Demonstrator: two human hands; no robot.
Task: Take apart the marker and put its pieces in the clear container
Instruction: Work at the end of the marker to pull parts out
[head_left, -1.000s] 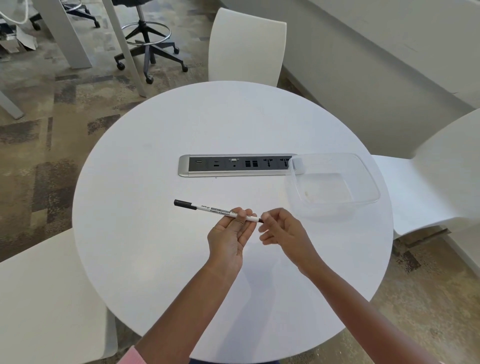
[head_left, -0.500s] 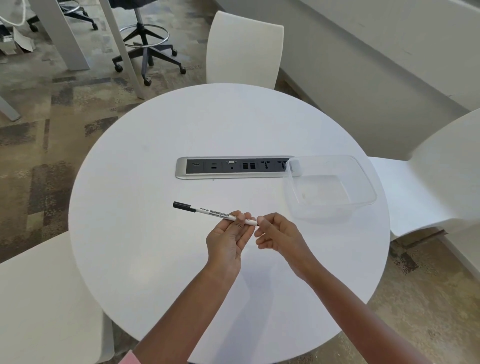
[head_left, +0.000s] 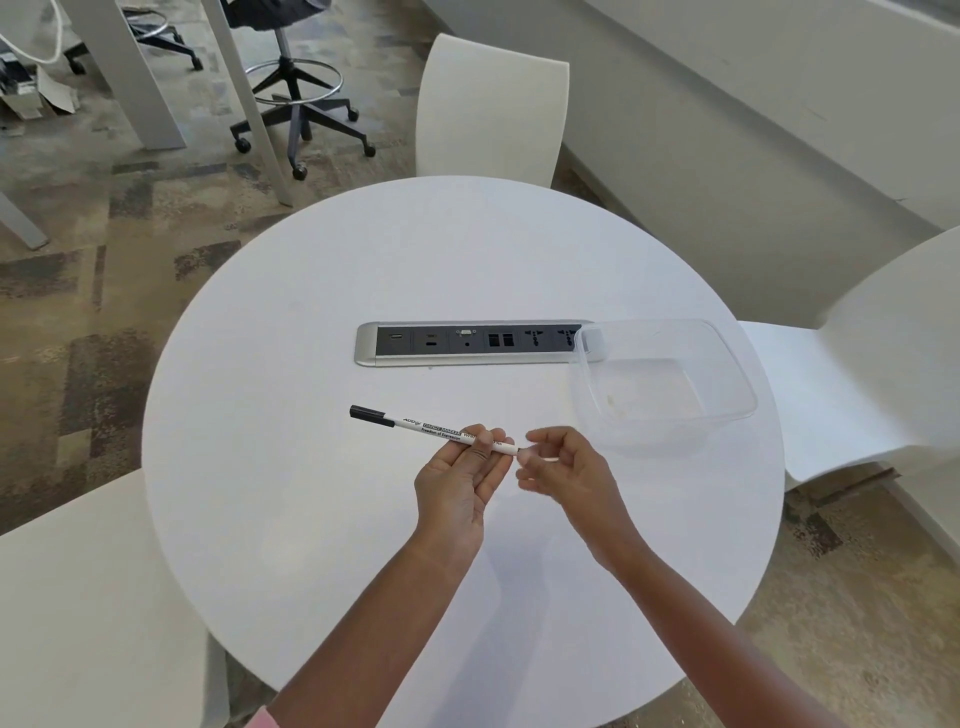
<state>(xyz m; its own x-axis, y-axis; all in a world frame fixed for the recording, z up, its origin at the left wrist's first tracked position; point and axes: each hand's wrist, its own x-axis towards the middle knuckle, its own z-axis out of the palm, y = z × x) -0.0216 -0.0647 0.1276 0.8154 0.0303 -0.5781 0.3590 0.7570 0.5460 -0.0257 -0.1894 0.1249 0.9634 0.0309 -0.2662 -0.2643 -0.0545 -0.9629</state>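
A person's left hand (head_left: 460, 480) holds the marker (head_left: 431, 428) above the round white desk (head_left: 311, 519); its fingers (head_left: 485, 441) curl round the white barrel close to the right end, palm turned up; the marker lies nearly level, slanting from upper left to lower right, with its black cap (head_left: 371, 416) on the far left end, clear of the hand and on the barrel; black lettering runs along the barrel.

The right hand (head_left: 569, 473) sits just beside the marker's right end; its fingers are curled in and narrow, thumb and forefinger drawn together at the tip of the barrel; the hand is blurred, so I cannot tell whether it pinches the end or merely sits against it.

The clear container (head_left: 740, 374) stands on the right side of the desk, beyond and to the right of the right hand, apart from both hands; its near-left corner overlaps the right end of a silver socket panel (head_left: 475, 343) set into the middle of the desk.

White chairs stand at the far side (head_left: 491, 109), at the right (head_left: 883, 353) and at the near left (head_left: 78, 623); a wheeled stool (head_left: 293, 98) stands on the patterned carpet (head_left: 78, 312) beyond; a pink sleeve edge (head_left: 262, 719) shows at the bottom of the left arm.
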